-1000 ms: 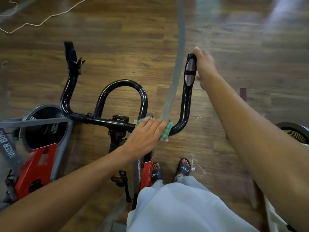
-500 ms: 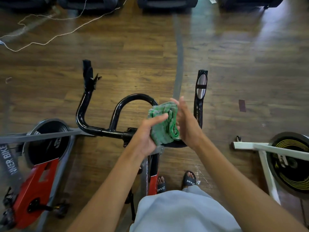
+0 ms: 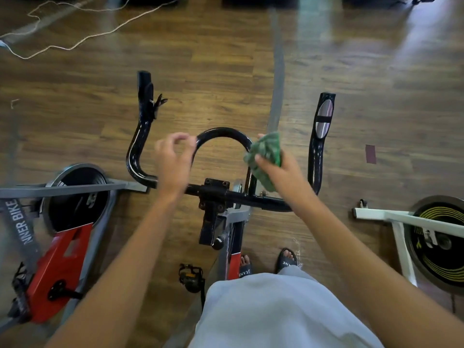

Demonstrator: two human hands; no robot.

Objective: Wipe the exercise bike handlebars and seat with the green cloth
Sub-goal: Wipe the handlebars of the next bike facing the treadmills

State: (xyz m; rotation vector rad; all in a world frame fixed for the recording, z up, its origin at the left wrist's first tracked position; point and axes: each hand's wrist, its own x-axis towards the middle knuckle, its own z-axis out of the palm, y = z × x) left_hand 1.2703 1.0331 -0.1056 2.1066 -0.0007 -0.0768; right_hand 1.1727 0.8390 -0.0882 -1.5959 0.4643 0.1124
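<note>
Exercise bike handlebars [image 3: 221, 194] spread wide across the middle of the view, crossbar long axis running left-right, both outer horns and the centre loop [image 3: 223, 133] pointing away from the person. Seat out of view, so presumably not yet wiped. Green cloth [image 3: 266, 156] now bunched up just right of the centre loop, against its right leg; half a second ago gripped between both hands over the crossbar, a second ago pressed on the crossbar under the left alone. Means a hand-over: wiping likely to carry on with the right, probably along the loop or the right horn. Right hand [image 3: 281, 169] clenched round the cloth. Left hand [image 3: 173, 159] released, fingers loosely curled, grasping nothing, just left of the loop.
</note>
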